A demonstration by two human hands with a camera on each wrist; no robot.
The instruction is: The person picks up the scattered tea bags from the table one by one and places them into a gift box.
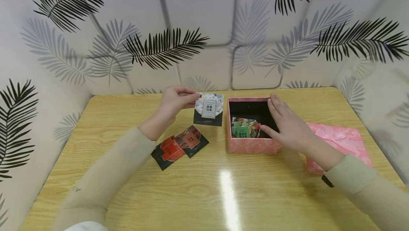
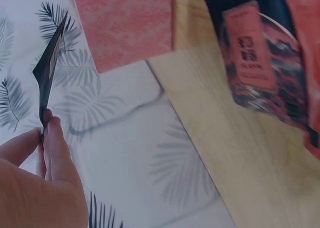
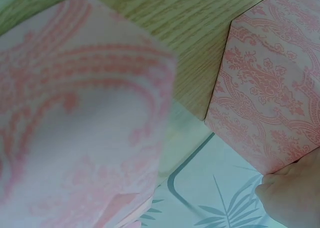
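My left hand (image 1: 179, 103) pinches a tea sachet (image 1: 208, 109) by its left edge, just left of the pink box. The sachet has a white floral picture, a pale label and a black bottom; edge-on, it appears as a thin dark sachet (image 2: 50, 65) between thumb and fingers in the left wrist view. My right hand (image 1: 289, 124) rests on the right rim of the open pink box (image 1: 252, 146), its fingers extended and thumb pointing inward. Inside the black interior lie several sachets (image 1: 244, 130), one with a green label. In the right wrist view, the right hand (image 3: 295, 195) is only partly visible.
Two red-and-black sachets, one with a red label (image 1: 169, 151) and one darker (image 1: 191, 140), overlap on the wooden table (image 1: 179, 195) left of the box. A pink lid (image 1: 342, 142) with a ribbon lies right of the box. Leaf-patterned wall covering (image 1: 198, 71) stands behind.
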